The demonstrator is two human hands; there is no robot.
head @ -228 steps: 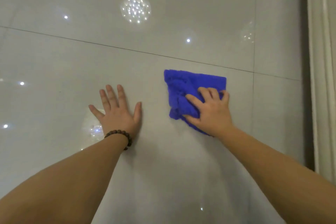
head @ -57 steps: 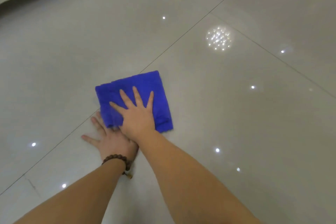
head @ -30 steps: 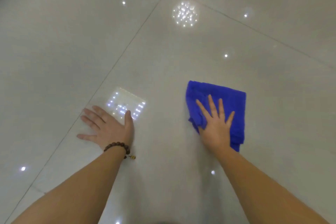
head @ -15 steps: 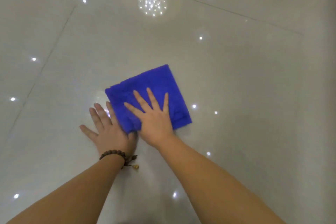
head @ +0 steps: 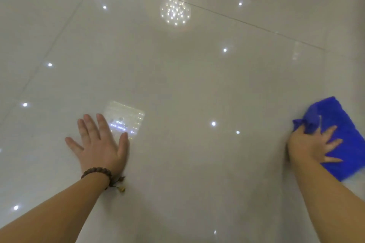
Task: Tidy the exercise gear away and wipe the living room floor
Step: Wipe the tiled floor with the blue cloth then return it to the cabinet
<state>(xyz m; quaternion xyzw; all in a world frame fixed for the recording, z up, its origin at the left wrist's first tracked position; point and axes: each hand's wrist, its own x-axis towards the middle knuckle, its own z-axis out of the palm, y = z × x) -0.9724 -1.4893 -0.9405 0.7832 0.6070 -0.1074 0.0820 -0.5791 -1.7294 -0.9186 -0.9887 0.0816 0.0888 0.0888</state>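
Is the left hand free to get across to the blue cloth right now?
Probably yes: the left hand lies flat and empty, with bare floor between it and the blue cloth under the right hand.

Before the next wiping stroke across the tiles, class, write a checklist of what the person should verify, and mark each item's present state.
1. Right hand pressing on the blue cloth: ok, fingers spread flat over it.
2. Cloth lying flat: not ok, its near-left corner is bunched up by the thumb.
3. Left hand bracing on the tiled floor: ok, palm down, fingers straight.
4. Path between the two hands free of objects: ok, only bare glossy tile and light reflections show.
5. Beaded bracelet clear of the cloth: ok, it sits on the left wrist, far from it.
6. Floor already clean or wet: cannot tell, glare hides it.
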